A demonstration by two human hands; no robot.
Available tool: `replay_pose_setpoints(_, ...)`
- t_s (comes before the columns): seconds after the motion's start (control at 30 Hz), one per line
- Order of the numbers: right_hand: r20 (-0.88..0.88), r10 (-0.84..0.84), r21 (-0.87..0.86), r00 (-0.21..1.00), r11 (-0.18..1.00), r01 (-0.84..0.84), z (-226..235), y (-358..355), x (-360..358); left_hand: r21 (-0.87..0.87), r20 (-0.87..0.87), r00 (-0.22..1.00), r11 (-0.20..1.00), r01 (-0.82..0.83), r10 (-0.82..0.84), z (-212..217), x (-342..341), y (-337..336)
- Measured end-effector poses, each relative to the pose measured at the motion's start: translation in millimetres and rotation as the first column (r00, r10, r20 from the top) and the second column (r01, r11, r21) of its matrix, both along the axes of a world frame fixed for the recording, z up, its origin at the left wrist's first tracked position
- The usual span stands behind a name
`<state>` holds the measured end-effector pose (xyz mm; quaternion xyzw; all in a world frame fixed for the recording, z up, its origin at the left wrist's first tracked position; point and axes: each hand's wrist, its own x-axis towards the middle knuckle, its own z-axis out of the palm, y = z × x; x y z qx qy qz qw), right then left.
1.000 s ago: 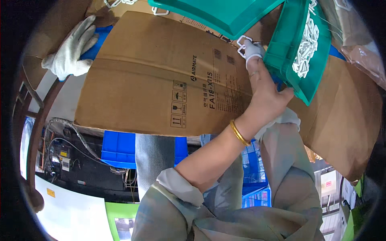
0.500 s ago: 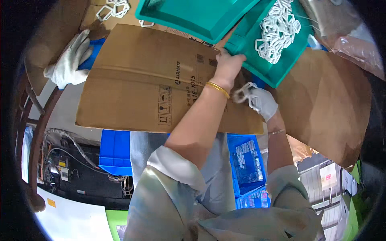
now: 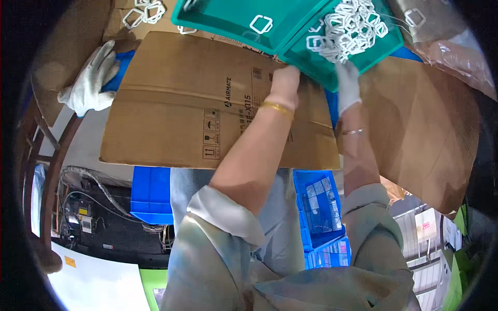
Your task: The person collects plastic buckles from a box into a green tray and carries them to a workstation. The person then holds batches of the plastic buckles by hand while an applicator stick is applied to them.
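Observation:
My bare left hand (image 3: 286,85), with a gold bangle at its wrist, is curled closed above the cardboard sheet, beside the near corner of the green trays; whatever its fingers hold is hidden. In a white glove, my right hand (image 3: 347,85) reaches to the front rim of the right green tray (image 3: 371,70). Its fingertips meet the white plastic rings (image 3: 355,31) piled there, and blur hides whether they grip any. One white angular ring (image 3: 261,24) lies in the left green tray (image 3: 228,23).
A printed brown cardboard sheet (image 3: 166,119) spans the area before me, with another cardboard piece (image 3: 415,124) at right. An unworn white glove (image 3: 91,78) rests at left. More white rings (image 3: 145,13) lie at the far left. Blue crates (image 3: 316,207) stand below.
My right hand has moved forward from the cardboard to the right tray; rings at its fingers no longer show there. The right tray has shifted away, and a ring now shows in the left tray.

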<state>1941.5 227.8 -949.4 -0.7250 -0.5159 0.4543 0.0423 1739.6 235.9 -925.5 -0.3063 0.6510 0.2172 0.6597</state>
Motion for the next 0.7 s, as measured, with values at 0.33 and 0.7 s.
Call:
replay_pose_setpoints(0.33,0.009,0.269,-0.502,0.963,0.834,-0.228,-38,-54,-143,0.380,-0.289,0.944,0.924,-0.041,0.160,84,-85,-14)
replay_pose_setpoints(0.7,0.134,0.337,-0.549,0.932,0.808,-0.213,-56,-58,-118,0.428,-0.405,0.912,0.895,0.124,0.067,85,-170,42)
